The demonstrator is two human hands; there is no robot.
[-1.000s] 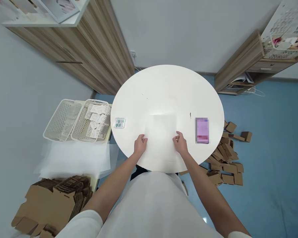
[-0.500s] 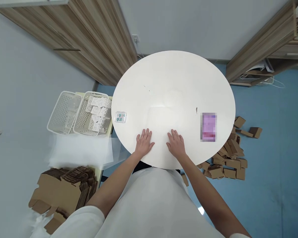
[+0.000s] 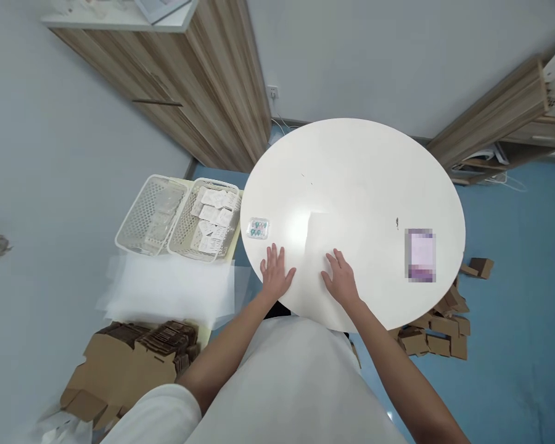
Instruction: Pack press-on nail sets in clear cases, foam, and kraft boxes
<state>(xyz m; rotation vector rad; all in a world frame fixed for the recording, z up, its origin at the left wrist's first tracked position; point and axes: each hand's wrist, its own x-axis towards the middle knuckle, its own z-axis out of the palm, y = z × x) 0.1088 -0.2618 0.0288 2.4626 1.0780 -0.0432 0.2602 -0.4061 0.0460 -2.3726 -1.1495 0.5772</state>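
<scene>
My left hand (image 3: pixel 276 274) is open, its fingers spread, at the near left part of the white oval table (image 3: pixel 361 166). Just beyond its fingertips lies a small clear plastic case (image 3: pixel 258 228) with teal and pink pieces inside. To the right, my right hand (image 3: pixel 341 279) is open too, fingers apart and slightly bent, holding nothing. Whether its palm touches the tabletop I cannot tell. A faint straight-edged pale patch (image 3: pixel 318 231) shows between the hands; sheet or reflection, I cannot tell. Farther right lies a blurred-out purple rectangular item (image 3: pixel 420 255).
Left of the table stand two white perforated baskets, one (image 3: pixel 203 219) with folded white papers, the other (image 3: pixel 150 213) with clear plastic pieces. Nearer are translucent sheets (image 3: pixel 171 287) and flattened cardboard boxes (image 3: pixel 120 370). Small cardboard boxes (image 3: pixel 439 333) lie on the floor at right.
The camera view has swung left, so the table appears farther right and lower. Both hands have shifted left across the table, the left one closer to the clear case.
</scene>
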